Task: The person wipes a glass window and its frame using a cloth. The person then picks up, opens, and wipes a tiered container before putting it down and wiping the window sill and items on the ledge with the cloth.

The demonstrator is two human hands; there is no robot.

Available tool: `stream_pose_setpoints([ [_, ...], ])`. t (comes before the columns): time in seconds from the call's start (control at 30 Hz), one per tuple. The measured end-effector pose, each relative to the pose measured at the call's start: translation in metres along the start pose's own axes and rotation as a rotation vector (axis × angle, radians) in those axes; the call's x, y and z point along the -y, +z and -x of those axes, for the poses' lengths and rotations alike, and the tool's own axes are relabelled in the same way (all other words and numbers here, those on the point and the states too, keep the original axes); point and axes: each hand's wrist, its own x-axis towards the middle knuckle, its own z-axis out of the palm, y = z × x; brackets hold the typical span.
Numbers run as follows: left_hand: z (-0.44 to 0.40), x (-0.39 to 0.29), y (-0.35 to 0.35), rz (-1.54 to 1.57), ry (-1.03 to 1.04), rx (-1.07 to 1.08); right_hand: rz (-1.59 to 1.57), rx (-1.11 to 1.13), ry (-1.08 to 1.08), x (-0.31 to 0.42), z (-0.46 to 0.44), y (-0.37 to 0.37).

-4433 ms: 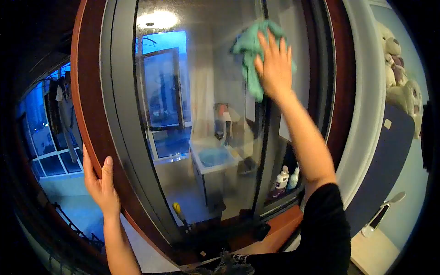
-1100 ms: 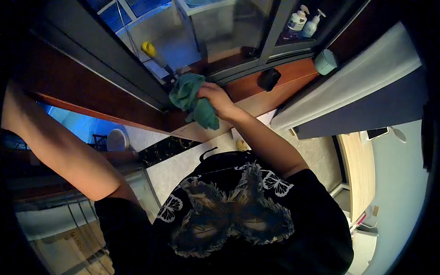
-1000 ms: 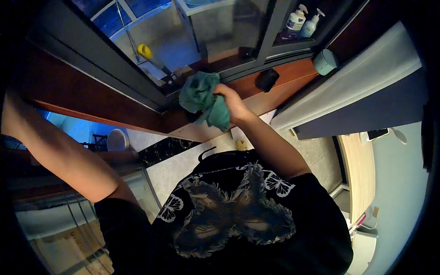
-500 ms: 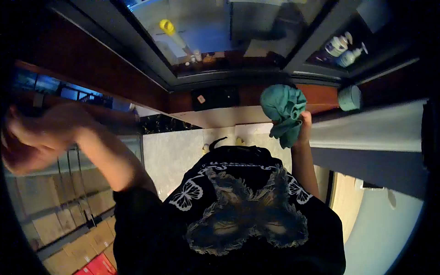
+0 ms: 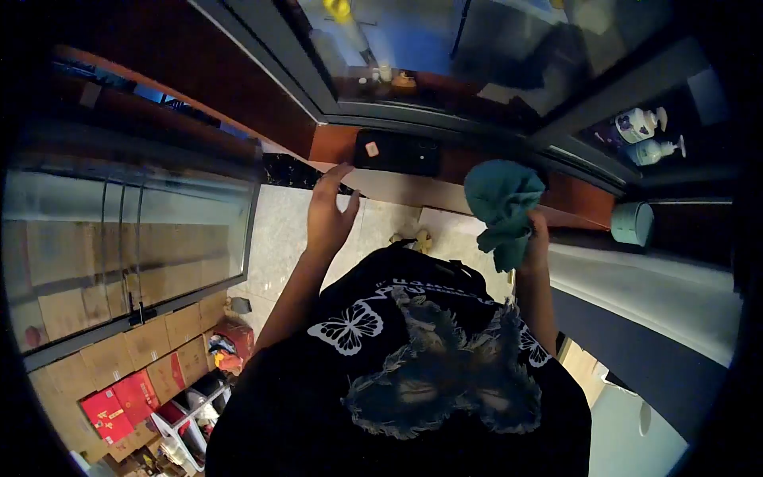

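A crumpled green cloth (image 5: 502, 191) hangs from my right hand (image 5: 538, 242), whose fingers are closed on it just in front of the red-brown window sill (image 5: 574, 197). My left hand (image 5: 328, 216) is raised below the sill's left part, empty, with thumb and fingers apart. Close beyond its fingertips lies a flat black object (image 5: 404, 153) with a small pinkish square on it; I cannot make out its kind. The left hand appears not to touch it. A pale green round container (image 5: 633, 223) stands at the sill's right end.
A dark-framed window (image 5: 445, 119) rises behind the sill. Two pump bottles (image 5: 640, 126) show behind the right pane. To the left are a glass panel (image 5: 175, 199), stacked cardboard boxes (image 5: 149, 343) and red boxes (image 5: 109, 413). A grey-white surface (image 5: 675, 294) lies at the right.
My left hand has swung from the far left in toward the sill, near the flat black object. My right hand keeps hold of the cloth. The view has shifted slightly.
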Motion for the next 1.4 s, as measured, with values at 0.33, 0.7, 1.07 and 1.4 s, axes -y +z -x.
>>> stream_pose_setpoints([
  [0.33, -0.011, 0.020, 0.011, -0.004, 0.102, -0.022, 1.305, 0.226, -0.429, -0.009, -0.024, 0.120],
  [0.7, 0.032, 0.021, -0.014, 0.008, -0.014, -0.060, 2.083, 0.533, -1.439, -0.121, -0.120, 0.285],
  [1.07, 0.080, 0.004, 0.001, 0.009, -0.218, -0.111, 2.383, 0.658, -1.215, -0.077, -0.115, 0.251],
  [1.4, 0.067, -0.017, 0.020, 0.059, -0.161, -0.153, 2.565, 0.474, -0.987, -0.047, -0.103, 0.201],
])
